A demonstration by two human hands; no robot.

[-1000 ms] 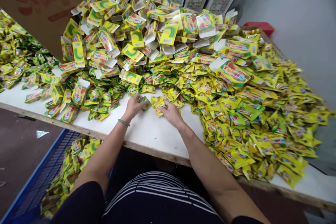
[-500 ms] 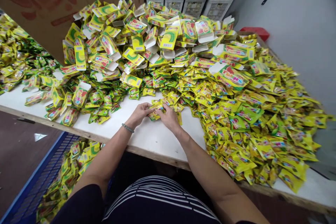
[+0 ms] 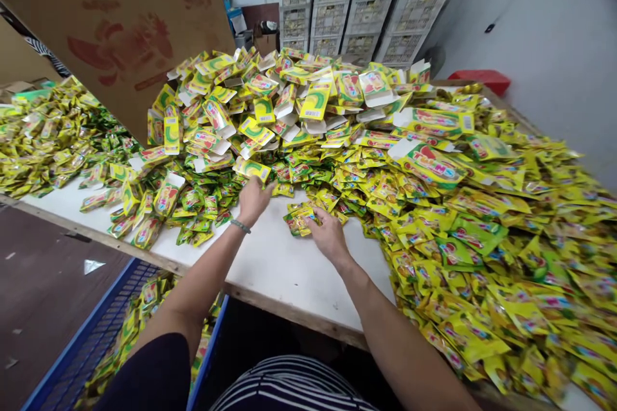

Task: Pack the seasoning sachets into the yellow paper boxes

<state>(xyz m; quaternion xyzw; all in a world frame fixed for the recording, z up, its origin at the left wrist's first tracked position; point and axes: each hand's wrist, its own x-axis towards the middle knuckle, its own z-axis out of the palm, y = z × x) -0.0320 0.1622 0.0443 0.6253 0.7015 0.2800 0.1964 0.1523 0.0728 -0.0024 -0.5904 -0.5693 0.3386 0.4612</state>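
My left hand (image 3: 254, 200), with a beaded bracelet at the wrist, reaches to the near edge of the box pile. Its thumb stands apart from the fingers, close to a yellow printed box (image 3: 251, 169); whether it touches the box I cannot tell. My right hand (image 3: 328, 236) is closed on a few small yellow snack packets (image 3: 299, 221), thumb on top, just over the white tabletop (image 3: 274, 263). Behind both hands lie heaped yellow and green cardboard boxes (image 3: 315, 99), several with open white flaps. Loose yellow packets (image 3: 453, 282) are piled to the right.
A large brown carton (image 3: 125, 26) stands at the back left beside another packet heap (image 3: 53, 135). A blue plastic crate (image 3: 96, 334) filled with packs sits below the table's front edge. White crates (image 3: 332, 19) are stacked at the back, near a red container (image 3: 482, 81).
My left hand has left the packets and moved left and forward to the boxes. My right hand still holds the packets. The view has tilted up, showing more of the carton.
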